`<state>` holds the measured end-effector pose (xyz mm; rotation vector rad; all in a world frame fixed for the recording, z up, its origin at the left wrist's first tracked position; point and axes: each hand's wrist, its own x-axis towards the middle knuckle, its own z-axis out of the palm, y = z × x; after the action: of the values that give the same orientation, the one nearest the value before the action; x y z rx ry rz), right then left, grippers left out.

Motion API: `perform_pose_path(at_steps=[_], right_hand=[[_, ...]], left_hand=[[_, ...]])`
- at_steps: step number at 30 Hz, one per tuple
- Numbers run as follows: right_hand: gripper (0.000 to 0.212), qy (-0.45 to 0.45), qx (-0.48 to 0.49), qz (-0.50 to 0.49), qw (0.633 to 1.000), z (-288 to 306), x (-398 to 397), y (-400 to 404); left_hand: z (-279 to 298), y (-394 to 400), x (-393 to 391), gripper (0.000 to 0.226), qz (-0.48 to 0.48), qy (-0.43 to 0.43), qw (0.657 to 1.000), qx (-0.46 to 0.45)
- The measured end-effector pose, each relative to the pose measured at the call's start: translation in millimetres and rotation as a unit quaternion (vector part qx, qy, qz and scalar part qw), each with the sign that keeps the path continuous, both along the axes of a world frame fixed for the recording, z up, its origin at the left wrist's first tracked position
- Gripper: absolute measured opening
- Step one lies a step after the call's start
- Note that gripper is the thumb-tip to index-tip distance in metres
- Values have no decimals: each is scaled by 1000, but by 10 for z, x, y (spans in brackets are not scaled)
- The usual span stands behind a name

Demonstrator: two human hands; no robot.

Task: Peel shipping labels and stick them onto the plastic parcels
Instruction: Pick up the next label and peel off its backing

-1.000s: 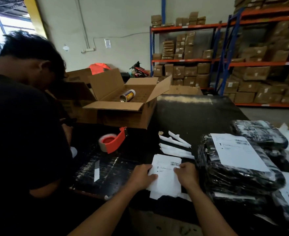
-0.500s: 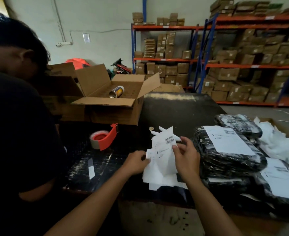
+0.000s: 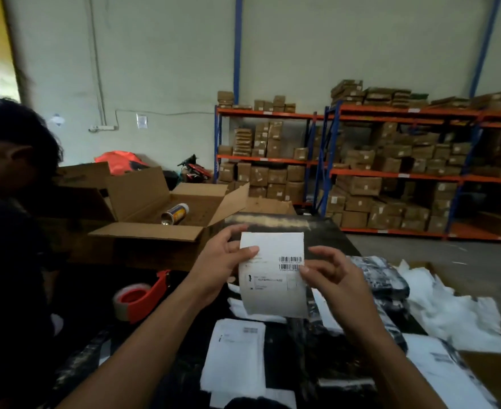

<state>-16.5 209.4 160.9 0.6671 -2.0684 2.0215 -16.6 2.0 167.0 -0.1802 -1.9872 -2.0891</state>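
We have lifted one shipping label [image 3: 272,273] off the stack of labels [image 3: 237,354] and now hold it up, well clear of the tabletop [image 3: 326,228], with its printed face and barcode toward us; half a second ago it was only just rising above the pile near the tabletop's near edge, and a second ago both hands were pressed flat on that pile.

In the head view, our one view, our left hand [image 3: 219,265] holds the label's left edge, thumb on the front and fingers curled behind. Our right hand [image 3: 334,278] pinches the right edge just below the barcode between thumb and forefinger, the other fingers loosely spread. Each grip is closed on the sheet and nothing else.

We judge this to be the start of the peel: the sheet hangs uncreased, and we cannot tell whether the backing has begun to separate at the pinched corner.

The plastic parcels [image 3: 382,278] lie toward the tabletop's right edge, some partly hidden behind our right hand, and one near the right corner already carries a label. White backing scraps [image 3: 450,311] are piled beyond them. At the left edge sit a tape dispenser [image 3: 143,296] and an open cardboard box [image 3: 160,219], with another person [image 3: 10,231] beside them.
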Motion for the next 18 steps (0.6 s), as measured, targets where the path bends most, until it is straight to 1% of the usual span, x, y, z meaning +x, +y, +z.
perform_pose_path(at_steps=[4, 8, 12, 18], right_hand=[[27, 30, 47, -1, 998, 402, -200, 428], [33, 44, 109, 16, 993, 611, -339, 693], [36, 53, 143, 20, 988, 643, -387, 854], [34, 49, 140, 32, 988, 649, -405, 982]], left_hand=[[289, 202, -46, 50, -35, 47, 994, -89], [451, 389, -76, 49, -60, 61, 984, -155], [487, 524, -144, 51, -66, 56, 980, -182], [499, 659, -229, 54, -61, 53, 974, -211]])
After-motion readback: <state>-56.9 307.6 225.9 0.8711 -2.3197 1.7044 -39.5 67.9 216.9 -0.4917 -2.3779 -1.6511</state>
